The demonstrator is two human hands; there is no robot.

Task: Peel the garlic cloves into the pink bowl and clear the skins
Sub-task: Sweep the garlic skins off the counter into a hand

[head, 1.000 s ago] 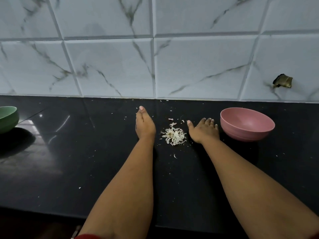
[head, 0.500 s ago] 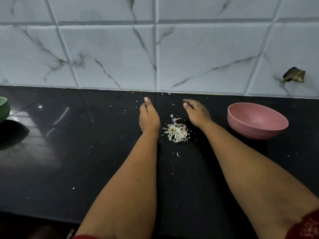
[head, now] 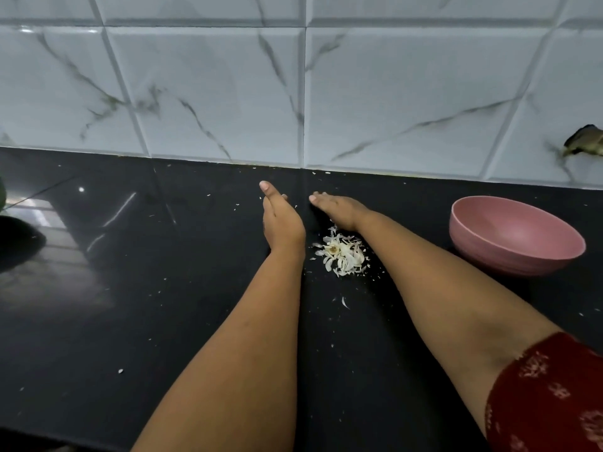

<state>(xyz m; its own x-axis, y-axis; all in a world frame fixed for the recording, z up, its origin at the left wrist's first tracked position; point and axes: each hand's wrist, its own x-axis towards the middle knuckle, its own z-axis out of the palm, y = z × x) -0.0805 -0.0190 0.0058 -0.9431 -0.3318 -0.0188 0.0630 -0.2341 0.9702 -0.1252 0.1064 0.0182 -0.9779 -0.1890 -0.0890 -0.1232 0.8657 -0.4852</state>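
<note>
A small heap of white garlic skins [head: 342, 252] lies on the black counter [head: 163, 305]. My left hand [head: 280, 220] stands on its edge just left of the heap, fingers straight and pointing at the wall. My right hand [head: 339, 208] lies flat on the counter behind the heap, fingers straight and reaching left toward the left hand. The two hands form a corner around the heap's far side. The pink bowl [head: 515, 236] sits to the right; its visible inside looks bare. No cloves are visible.
Tiny skin flakes [head: 345, 302] are scattered over the counter around the heap. A marbled tile wall [head: 293, 93] rises close behind the hands, with a broken hole [head: 585, 143] at far right. A green bowl's edge [head: 1, 194] shows at far left.
My right hand swept from right of the heap round behind it, toward the left hand. The left hand stayed beside the heap. The view shifted, so the green bowl is nearly out of frame.
</note>
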